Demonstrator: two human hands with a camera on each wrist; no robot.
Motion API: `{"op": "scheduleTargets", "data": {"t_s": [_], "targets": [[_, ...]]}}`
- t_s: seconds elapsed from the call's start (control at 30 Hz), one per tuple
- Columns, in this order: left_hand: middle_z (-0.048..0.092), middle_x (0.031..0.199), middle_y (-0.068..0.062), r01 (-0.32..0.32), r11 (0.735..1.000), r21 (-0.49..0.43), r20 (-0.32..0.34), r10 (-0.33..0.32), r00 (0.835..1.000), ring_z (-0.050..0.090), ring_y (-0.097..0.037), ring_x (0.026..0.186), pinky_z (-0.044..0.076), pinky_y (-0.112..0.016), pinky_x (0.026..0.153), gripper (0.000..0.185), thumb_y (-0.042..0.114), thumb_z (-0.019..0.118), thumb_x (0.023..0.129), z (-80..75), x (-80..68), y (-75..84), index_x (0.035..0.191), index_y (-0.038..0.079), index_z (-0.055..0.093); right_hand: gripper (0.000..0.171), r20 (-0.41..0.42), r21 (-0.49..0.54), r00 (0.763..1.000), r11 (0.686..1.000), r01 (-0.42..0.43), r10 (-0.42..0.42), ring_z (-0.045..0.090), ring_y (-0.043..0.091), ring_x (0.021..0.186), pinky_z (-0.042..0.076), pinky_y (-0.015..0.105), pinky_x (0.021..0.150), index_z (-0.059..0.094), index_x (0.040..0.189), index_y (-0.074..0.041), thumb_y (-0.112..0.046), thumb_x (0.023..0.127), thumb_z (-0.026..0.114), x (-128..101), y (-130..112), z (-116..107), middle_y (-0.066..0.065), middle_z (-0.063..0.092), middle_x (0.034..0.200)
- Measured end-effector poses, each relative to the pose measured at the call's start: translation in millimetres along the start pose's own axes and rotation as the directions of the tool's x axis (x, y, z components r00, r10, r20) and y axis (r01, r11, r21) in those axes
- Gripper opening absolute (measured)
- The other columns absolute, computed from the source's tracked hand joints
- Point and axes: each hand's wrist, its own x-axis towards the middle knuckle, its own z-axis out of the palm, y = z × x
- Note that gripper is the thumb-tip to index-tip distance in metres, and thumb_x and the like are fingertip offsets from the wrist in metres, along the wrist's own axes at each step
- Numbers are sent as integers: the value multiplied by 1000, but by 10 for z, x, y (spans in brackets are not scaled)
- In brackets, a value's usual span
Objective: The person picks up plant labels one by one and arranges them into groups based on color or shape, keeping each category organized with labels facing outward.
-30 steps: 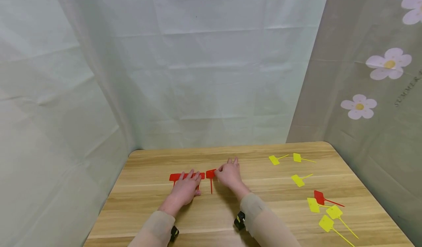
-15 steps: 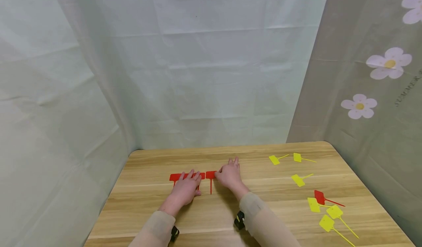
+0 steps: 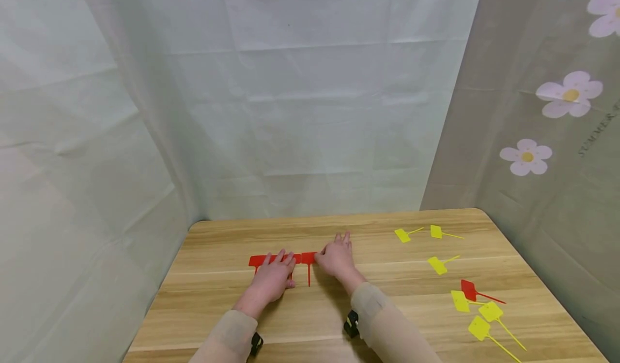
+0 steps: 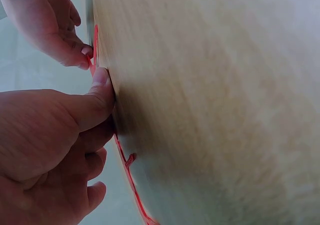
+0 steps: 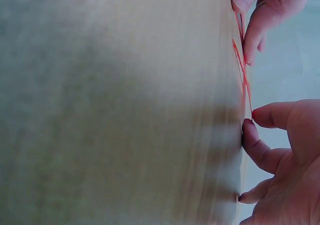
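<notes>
Red tag (image 3: 308, 257) sits slightly nearer the red row (image 3: 258, 260), pinched by right hand (image 3: 337, 256); left hand (image 3: 273, 278) rests spread-fingered on row; overpushing could overlap edges.

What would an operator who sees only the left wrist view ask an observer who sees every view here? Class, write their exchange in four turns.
Operator: In my left wrist view, I see the red tag pinched by the right hand only edge-on. Which way does its stem point?

Observer: The head view shows the stem pointing back toward the person.

Operator: Are there tags of another colour on the table?

Observer: Yes. In the head view, six yellow tags lie spread over the right part of the tabletop.
</notes>
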Motion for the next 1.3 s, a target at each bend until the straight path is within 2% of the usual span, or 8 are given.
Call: {"op": "scheduleTargets", "data": {"t_s": [0.5,0.8,1.3], "targets": [[51,162,-15,-2,1000,3,2,2,1000,35,-38,157,23,-62,127,67,33,78,97,19,20,-14,152,1,59,33,-9,-26,1000,1000,11,-12,10,62,156,19,64,127,73,70,-10,-29,96,73,-7,5,-9,45,34,159],[51,162,-14,-9,1000,8,-3,9,1000,35,-38,156,24,-62,126,67,34,78,96,30,10,-17,152,1,59,33,5,-20,1000,1000,-5,5,6,60,157,17,63,128,75,73,-10,-31,98,73,1,10,4,42,31,162],[51,162,-16,-7,1000,6,-10,7,1000,32,-39,158,23,-63,127,66,30,79,97,11,-10,20,153,1,58,32,-4,-38,1000,999,5,-5,10,62,156,20,64,127,76,73,-10,-30,97,74,-20,-21,-20,43,36,159]]}}
